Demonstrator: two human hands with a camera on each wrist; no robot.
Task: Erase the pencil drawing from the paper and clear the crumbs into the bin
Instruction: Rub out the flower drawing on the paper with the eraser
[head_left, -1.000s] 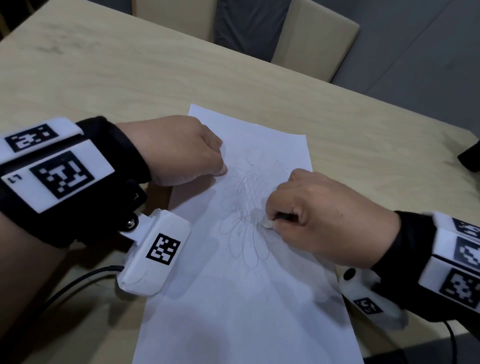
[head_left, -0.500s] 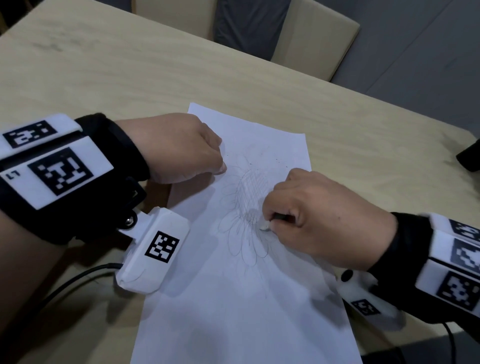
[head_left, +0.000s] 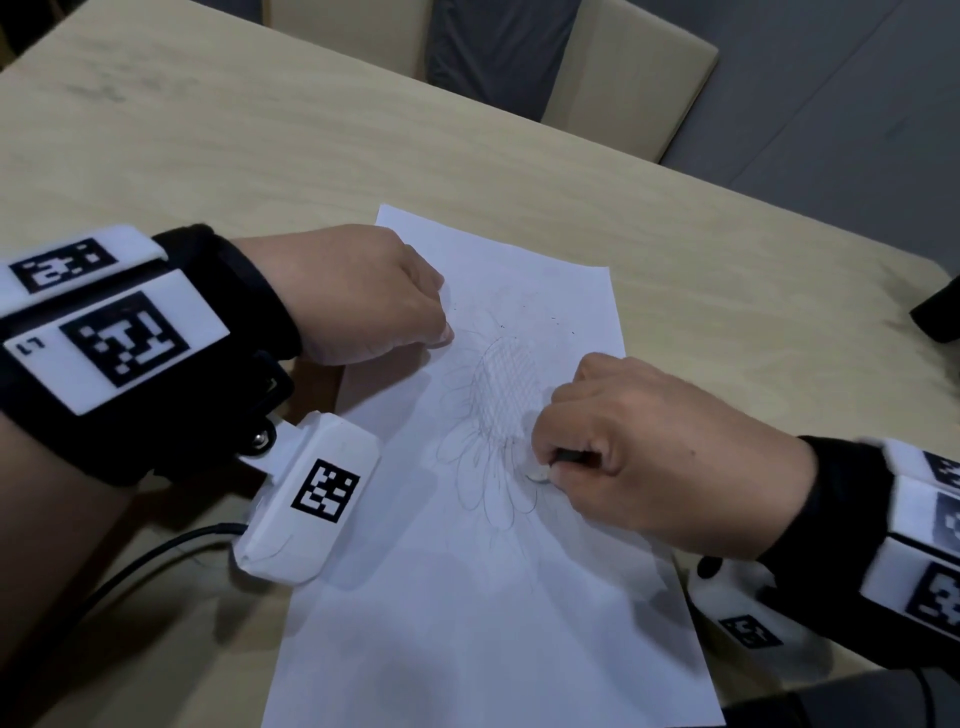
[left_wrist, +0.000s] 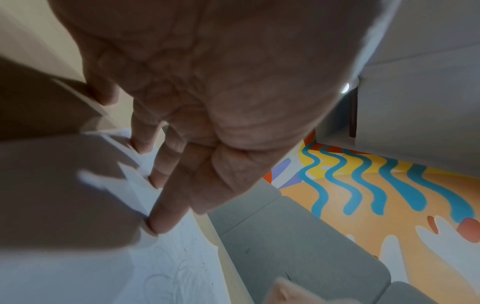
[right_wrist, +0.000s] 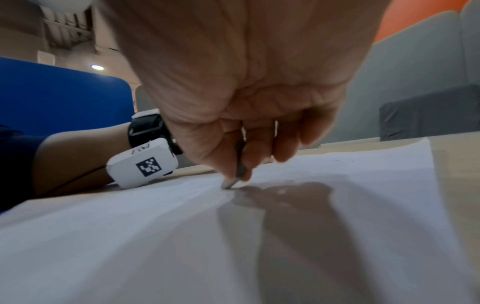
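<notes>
Drawing (head_left: 498, 415): pencil flower on paper (head_left: 467, 597), on the bench (head_left: 260, 182).
Right hand (head_left: 649, 457): grip pinches eraser (head_left: 537, 474) against it.
Left hand (head_left: 363, 296): fingertips (left_wrist: 158, 224) press paper flat.

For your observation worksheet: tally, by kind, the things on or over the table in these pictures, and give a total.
Hands: 2, left hand and right hand
Paper: 1
Eraser: 1
Pencil drawing: 1
Total: 5
</notes>
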